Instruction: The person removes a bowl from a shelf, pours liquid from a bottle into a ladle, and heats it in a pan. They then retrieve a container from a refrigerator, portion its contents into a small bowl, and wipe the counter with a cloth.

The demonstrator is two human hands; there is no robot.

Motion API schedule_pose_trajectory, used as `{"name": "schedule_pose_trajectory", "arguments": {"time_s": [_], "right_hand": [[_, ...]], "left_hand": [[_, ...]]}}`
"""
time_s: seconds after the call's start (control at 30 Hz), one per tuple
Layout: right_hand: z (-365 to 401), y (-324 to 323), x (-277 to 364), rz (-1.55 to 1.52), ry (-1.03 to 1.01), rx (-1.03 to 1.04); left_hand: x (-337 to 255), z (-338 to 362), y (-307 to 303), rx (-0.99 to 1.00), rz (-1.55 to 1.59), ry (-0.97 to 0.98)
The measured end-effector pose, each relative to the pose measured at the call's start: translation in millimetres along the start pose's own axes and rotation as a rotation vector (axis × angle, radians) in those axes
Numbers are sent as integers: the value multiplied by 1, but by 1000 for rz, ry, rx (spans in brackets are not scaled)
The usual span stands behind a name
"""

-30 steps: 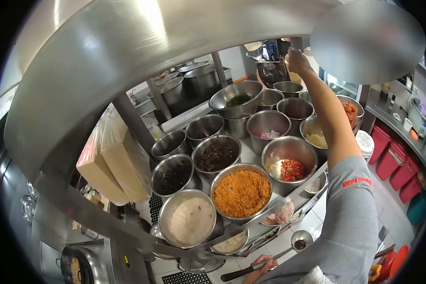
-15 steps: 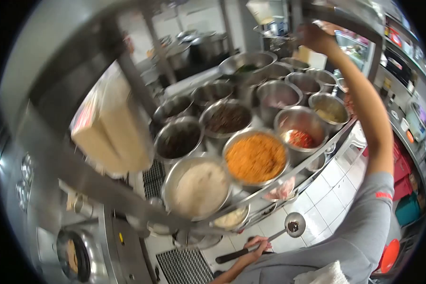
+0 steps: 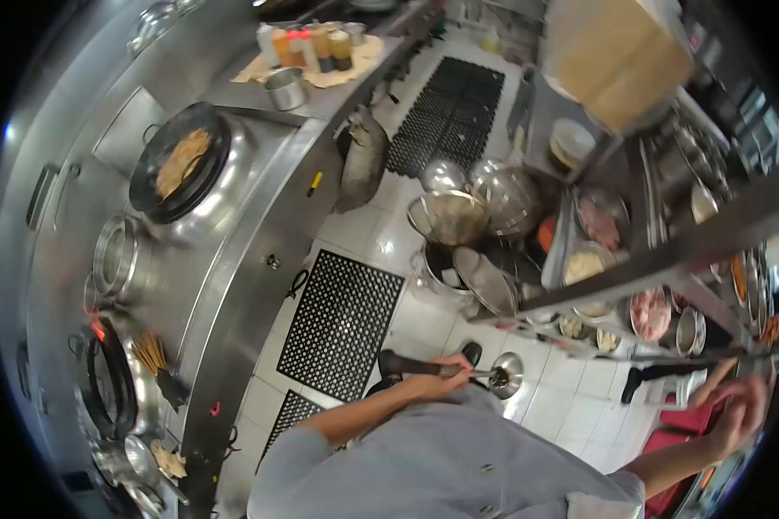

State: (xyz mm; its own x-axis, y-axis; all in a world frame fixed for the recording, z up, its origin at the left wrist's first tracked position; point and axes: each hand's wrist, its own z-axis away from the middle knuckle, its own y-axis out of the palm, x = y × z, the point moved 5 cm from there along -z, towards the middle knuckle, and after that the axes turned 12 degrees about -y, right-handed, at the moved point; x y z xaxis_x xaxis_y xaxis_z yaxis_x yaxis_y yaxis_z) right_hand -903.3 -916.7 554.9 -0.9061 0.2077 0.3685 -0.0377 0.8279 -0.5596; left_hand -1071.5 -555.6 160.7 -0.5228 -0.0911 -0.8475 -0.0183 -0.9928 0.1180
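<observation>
A ladle with a long dark handle lies across my front. My left hand is wrapped round its handle, and a little dark stuff sits in the bowl. Far to the right, my right hand is raised near the rack's lower edge. Its fingers look loosely curved and apart, somewhat blurred, with nothing visible in them. Behind that hand is a pinkish shape I cannot make out. A wok with light brown food sits on the steel stove at left.
A steel counter runs along my left, with sauce bottles farther off. Black mats lie on white tiles. Strainers and pots stand ahead. A metal rack with food bowls is at right, near a red crate.
My view has swung left and down, bringing the stove into sight. My right hand has come down from high near the rack's frame. The left hand still holds the ladle.
</observation>
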Motion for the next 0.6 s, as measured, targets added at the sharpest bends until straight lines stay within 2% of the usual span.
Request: {"name": "schedule_pose_trajectory", "arguments": {"time_s": [0.07,0.1,0.13,0.2,0.27,0.3,0.33,0.4,0.47,0.57,0.6], "right_hand": [[-25,86,13,-247,-164,149],[-43,128,16,-350,-196,268],[-57,166,17,-484,-154,470],[-77,252,30,-816,41,513],[-76,323,37,-1030,163,722],[-68,356,43,-1164,231,776],[-61,389,49,-1295,298,829],[-35,444,64,-1437,530,933],[-19,487,82,-1383,681,1144],[7,557,88,-1467,823,1225],[4,583,90,-1505,809,1269]], "left_hand": [[20,27,-42,-126,99,37],[23,39,-61,-192,95,51],[24,59,-81,-254,86,54],[33,85,-124,-385,100,63],[52,108,-157,-509,161,52],[44,124,-172,-605,254,141],[42,135,-188,-664,322,137],[36,151,-223,-777,458,130],[27,157,-254,-889,509,154],[2,142,-294,-972,569,267],[-9,132,-308,-995,576,302]]}}
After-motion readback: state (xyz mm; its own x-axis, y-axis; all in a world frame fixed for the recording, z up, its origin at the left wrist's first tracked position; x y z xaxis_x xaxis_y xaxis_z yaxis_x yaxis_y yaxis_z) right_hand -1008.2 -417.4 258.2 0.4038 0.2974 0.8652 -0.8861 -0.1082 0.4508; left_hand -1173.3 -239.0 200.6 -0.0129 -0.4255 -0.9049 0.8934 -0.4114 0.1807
